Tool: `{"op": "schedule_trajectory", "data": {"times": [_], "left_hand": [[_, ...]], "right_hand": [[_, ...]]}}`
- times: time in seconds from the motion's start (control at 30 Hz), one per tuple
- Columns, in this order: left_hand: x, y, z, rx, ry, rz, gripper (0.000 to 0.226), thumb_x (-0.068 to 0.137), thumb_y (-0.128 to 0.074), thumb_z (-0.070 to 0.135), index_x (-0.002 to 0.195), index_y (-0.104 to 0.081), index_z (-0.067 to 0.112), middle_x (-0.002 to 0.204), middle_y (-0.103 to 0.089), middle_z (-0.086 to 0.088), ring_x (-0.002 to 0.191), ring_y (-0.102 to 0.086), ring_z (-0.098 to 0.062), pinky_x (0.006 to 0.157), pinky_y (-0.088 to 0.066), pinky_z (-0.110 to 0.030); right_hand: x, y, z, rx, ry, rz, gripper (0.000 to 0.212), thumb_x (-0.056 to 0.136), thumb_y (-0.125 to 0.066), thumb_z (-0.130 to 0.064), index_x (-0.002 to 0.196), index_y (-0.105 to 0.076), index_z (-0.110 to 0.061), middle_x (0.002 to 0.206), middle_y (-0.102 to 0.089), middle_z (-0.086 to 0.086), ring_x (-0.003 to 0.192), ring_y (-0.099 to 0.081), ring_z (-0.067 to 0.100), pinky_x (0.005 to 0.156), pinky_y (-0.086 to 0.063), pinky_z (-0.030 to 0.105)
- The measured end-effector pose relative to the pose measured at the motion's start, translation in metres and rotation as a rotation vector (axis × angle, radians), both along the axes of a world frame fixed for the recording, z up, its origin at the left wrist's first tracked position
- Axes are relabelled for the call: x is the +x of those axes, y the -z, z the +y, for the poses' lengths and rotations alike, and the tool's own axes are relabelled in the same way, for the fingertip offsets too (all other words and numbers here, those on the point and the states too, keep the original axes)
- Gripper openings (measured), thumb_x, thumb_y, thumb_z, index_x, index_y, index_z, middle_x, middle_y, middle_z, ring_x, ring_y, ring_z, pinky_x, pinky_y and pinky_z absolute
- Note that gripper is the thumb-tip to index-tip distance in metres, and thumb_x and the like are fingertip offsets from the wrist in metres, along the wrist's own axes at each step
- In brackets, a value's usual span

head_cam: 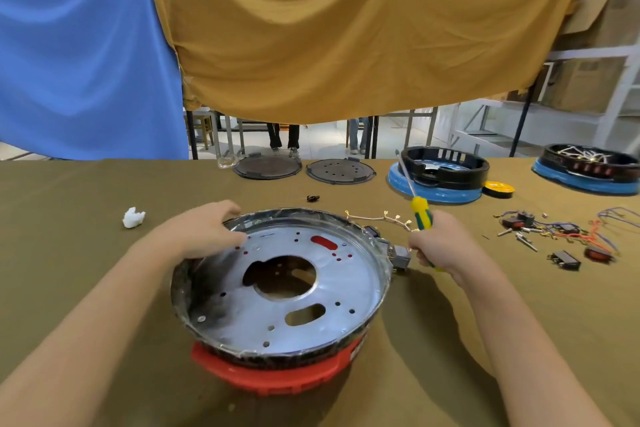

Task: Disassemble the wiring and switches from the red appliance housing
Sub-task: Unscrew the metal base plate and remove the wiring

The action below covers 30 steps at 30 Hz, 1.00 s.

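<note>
The red appliance housing (273,376) lies in front of me on the table, with a round silver metal plate (349,282) on top of it. My left hand (204,230) grips the far left rim of the housing. My right hand (438,241) holds a yellow-green screwdriver (420,213), its shaft pointing up and away. A grey switch block (400,255) sticks out of the housing's right side, right by my right hand. White wires with brass terminals (384,218) trail from the housing behind it.
Loose switches, screws and coloured wires (557,236) lie to the right. Two blue-and-black housings (436,180), (588,172), a tape roll (498,189) and two dark round plates (266,166), (341,170) stand at the back. A white wad (133,217) lies at left.
</note>
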<state>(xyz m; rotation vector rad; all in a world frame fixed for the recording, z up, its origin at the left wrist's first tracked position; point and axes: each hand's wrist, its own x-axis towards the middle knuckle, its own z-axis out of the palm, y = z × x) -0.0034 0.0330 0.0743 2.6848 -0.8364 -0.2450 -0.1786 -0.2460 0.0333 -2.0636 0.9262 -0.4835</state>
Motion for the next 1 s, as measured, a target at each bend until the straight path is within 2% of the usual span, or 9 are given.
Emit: {"op": "schedule_trajectory", "data": {"times": [0.07, 0.13, 0.37, 0.47, 0.57, 0.63, 0.73, 0.9, 1.0], "left_hand": [[0.011, 0.007, 0.010, -0.126, -0.083, 0.215, 0.020, 0.096, -0.061, 0.027, 0.109, -0.070, 0.015, 0.115, -0.073, -0.006, 0.101, -0.069, -0.025, 0.095, -0.051, -0.037], [0.016, 0.012, 0.016, -0.244, -0.137, 0.343, 0.018, 0.096, -0.062, 0.023, 0.093, -0.077, 0.013, 0.093, -0.078, -0.007, 0.088, -0.074, -0.028, 0.093, -0.054, -0.044], [0.027, 0.020, 0.030, -0.439, -0.254, 0.381, 0.016, 0.091, -0.067, 0.020, 0.085, -0.079, 0.011, 0.087, -0.077, -0.013, 0.084, -0.074, -0.032, 0.089, -0.054, -0.044], [0.032, 0.023, 0.039, -0.471, -0.277, 0.424, 0.021, 0.089, -0.068, 0.020, 0.096, -0.072, 0.001, 0.104, -0.071, -0.025, 0.087, -0.064, -0.031, 0.085, -0.041, -0.037], [0.035, 0.027, 0.042, -0.482, -0.261, 0.466, 0.023, 0.089, -0.067, 0.018, 0.100, -0.070, -0.001, 0.108, -0.069, -0.027, 0.083, -0.062, -0.032, 0.081, -0.042, -0.040], [0.037, 0.028, 0.041, -0.553, -0.223, 0.483, 0.017, 0.090, -0.063, 0.015, 0.100, -0.075, 0.010, 0.101, -0.074, -0.020, 0.081, -0.071, -0.031, 0.082, -0.053, -0.039], [0.039, 0.030, 0.039, -0.666, -0.184, 0.575, 0.035, 0.091, -0.054, 0.008, 0.090, -0.080, 0.033, 0.097, -0.078, -0.009, 0.081, -0.076, -0.026, 0.067, -0.057, -0.034], [0.035, 0.027, 0.038, -0.680, -0.194, 0.603, 0.037, 0.082, -0.047, 0.008, 0.087, -0.081, 0.023, 0.095, -0.075, -0.022, 0.074, -0.074, -0.032, 0.075, -0.058, -0.042], [0.033, 0.021, 0.044, -0.566, -0.137, 0.595, 0.040, 0.073, -0.063, 0.021, 0.108, -0.070, 0.003, 0.105, -0.068, -0.031, 0.078, -0.068, -0.032, 0.073, -0.054, -0.040]], "right_hand": [[0.001, 0.005, -0.004, -0.054, 0.027, 0.124, 0.014, 0.085, -0.058, -0.002, 0.097, -0.052, -0.007, 0.089, -0.059, 0.017, 0.080, -0.063, 0.032, 0.084, -0.057, 0.052], [0.000, 0.004, -0.007, -0.123, 0.071, 0.196, 0.015, 0.086, -0.059, -0.004, 0.099, -0.053, -0.008, 0.091, -0.062, 0.016, 0.086, -0.067, 0.032, 0.083, -0.060, 0.049], [-0.005, -0.001, -0.004, -0.107, 0.075, 0.435, 0.021, 0.085, -0.068, -0.002, 0.099, -0.053, -0.008, 0.096, -0.060, 0.014, 0.086, -0.068, 0.026, 0.081, -0.062, 0.040], [-0.006, -0.003, -0.009, 0.013, 0.103, 0.272, 0.019, 0.085, -0.063, 0.003, 0.097, -0.052, -0.005, 0.093, -0.059, 0.017, 0.078, -0.068, 0.028, 0.080, -0.062, 0.040], [-0.007, -0.004, -0.009, 0.136, 0.109, -0.065, 0.017, 0.086, -0.059, 0.002, 0.100, -0.051, -0.002, 0.086, -0.055, 0.017, 0.067, -0.059, 0.025, 0.067, -0.057, 0.039], [-0.007, -0.006, -0.004, 0.215, 0.047, -0.257, 0.015, 0.089, -0.063, -0.006, 0.101, -0.053, -0.003, 0.084, -0.055, 0.014, 0.061, -0.055, 0.019, 0.059, -0.054, 0.032], [-0.004, -0.008, 0.007, 0.362, -0.046, -0.418, 0.017, 0.092, -0.068, -0.020, 0.098, -0.058, -0.007, 0.083, -0.058, 0.009, 0.059, -0.054, 0.014, 0.051, -0.051, 0.024], [0.001, -0.009, 0.024, 0.451, -0.274, -0.353, 0.041, 0.082, -0.079, -0.034, 0.103, -0.063, -0.003, 0.092, -0.066, 0.016, 0.068, -0.062, 0.015, 0.055, -0.052, 0.025], [0.006, -0.006, 0.031, 0.334, -0.370, -0.256, 0.036, 0.080, -0.082, -0.022, 0.098, -0.060, -0.001, 0.095, -0.072, 0.019, 0.075, -0.067, 0.021, 0.061, -0.057, 0.028]]}}
